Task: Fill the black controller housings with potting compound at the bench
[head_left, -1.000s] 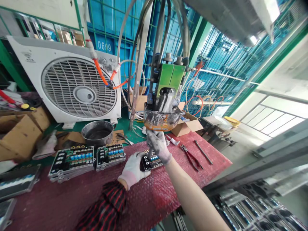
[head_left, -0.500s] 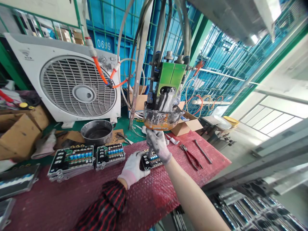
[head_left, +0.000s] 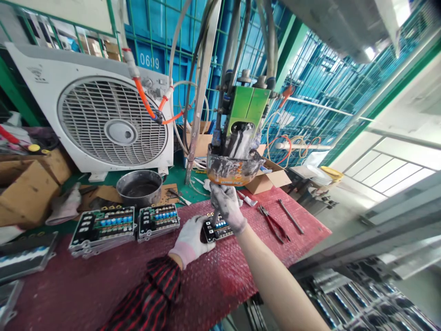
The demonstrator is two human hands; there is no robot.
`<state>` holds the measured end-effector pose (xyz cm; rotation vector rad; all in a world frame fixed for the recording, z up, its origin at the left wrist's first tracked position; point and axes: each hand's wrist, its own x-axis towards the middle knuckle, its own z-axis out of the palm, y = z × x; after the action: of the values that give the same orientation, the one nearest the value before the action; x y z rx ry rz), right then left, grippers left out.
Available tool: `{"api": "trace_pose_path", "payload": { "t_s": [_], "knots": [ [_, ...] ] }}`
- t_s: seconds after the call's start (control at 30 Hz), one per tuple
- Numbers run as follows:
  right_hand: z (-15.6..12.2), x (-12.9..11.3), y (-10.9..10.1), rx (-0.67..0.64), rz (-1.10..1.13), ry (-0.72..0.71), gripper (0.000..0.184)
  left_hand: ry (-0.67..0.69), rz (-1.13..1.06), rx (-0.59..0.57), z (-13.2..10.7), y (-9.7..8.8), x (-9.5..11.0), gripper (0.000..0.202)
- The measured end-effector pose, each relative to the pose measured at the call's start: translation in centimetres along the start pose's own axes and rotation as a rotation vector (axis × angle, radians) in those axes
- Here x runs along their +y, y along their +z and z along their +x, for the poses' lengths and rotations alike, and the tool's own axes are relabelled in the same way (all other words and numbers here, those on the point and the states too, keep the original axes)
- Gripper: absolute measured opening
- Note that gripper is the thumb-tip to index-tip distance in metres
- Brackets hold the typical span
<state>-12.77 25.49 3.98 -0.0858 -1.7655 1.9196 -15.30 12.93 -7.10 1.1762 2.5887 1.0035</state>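
Note:
My left hand (head_left: 193,239), in a white glove, grips the left end of a circuit board in a shallow metal case (head_left: 220,232) on the table. Blue capacitors line that board. My right hand (head_left: 228,208), its glove smeared dark grey, is closed round a dispensing nozzle (head_left: 215,218), whose grey tip points down over the board. Above this hand hangs the green dispensing head (head_left: 248,110), with a grime-coated orange bowl (head_left: 234,171) round its lower end. Whether the tip touches the board I cannot tell.
Cased circuit boards (head_left: 103,225) are stacked left, with another cased board (head_left: 158,220) beside them. A metal pan (head_left: 139,188) stands before a box fan (head_left: 117,124). Red-handled pliers (head_left: 274,224) and a metal rod (head_left: 290,216) lie right. A cardboard box (head_left: 268,178) stands behind.
The view has shifted very slightly. Both hands keep their grip, and the nozzle tip stays over nearly the same part of the board.

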Motion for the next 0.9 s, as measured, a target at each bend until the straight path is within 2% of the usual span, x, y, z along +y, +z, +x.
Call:
{"api": "trace_pose_path", "payload": {
  "t_s": [0.3, 0.4, 0.57, 0.67, 0.77, 0.9],
  "knots": [
    [-0.1, -0.4, 0.0, -0.026, -0.021, -0.015, 0.061, 0.012, -0.001, 0.001, 0.0, 0.1, 0.0, 0.073],
    [-0.3, -1.0, -0.2, -0.059, -0.064, 0.020, 0.059, 0.009, 0.001, 0.008, 0.0, 0.0, 0.1, 0.073],
    [-0.6, -2.3, -1.3, -0.188, -0.239, 0.064, 0.052, 0.004, -0.018, 0.003, 0.1, -0.2, 0.4, 0.079],
    [-0.6, -2.9, -1.9, -0.276, -0.212, 0.074, 0.046, 0.023, -0.036, -0.002, 0.2, -0.1, 0.2, 0.083],
    [-0.6, -2.8, -1.7, -0.241, -0.181, 0.064, 0.044, 0.067, -0.048, -0.021, 0.3, 0.1, -0.1, 0.078],
    [-0.5, -1.9, -0.4, -0.071, -0.099, 0.029, 0.051, 0.096, -0.063, -0.038, 0.5, 0.2, -0.4, 0.072]
  ]
}}
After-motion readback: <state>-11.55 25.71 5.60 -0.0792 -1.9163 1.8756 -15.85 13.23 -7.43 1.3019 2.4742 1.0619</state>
